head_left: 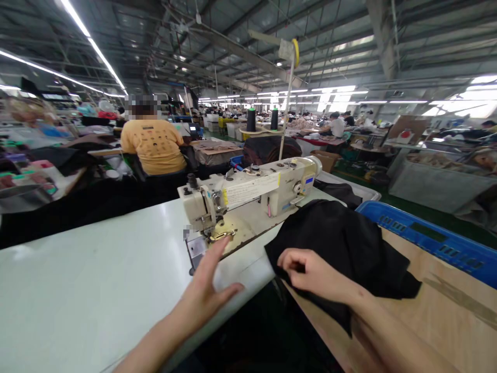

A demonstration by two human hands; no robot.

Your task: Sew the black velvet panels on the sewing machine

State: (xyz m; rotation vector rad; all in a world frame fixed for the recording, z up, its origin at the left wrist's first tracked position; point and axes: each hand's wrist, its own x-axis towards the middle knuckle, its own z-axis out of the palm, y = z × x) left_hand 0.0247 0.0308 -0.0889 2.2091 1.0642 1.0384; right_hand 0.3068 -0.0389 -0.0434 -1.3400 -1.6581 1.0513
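My left hand point(209, 287) is open in front of the sewing machine point(248, 191), fingers stretched towards its needle end and thumb apart. Nothing is in it. My right hand point(310, 272) is closed at the near left part of a piece of black fabric point(345, 238), fingers curled and pinching the cloth; the exact grip is partly hidden. The fabric lies in a loose heap, over the table's right end and a wooden board point(438, 290), with one corner hanging down at the front.
The pale tabletop point(97, 285) stretches left of the machine. A blue plastic crate point(438, 238) stands at the right. Behind the machine are a thread stand with black cones point(251, 120) and a pole. A person in a yellow shirt point(153, 147) sits ahead, facing away.
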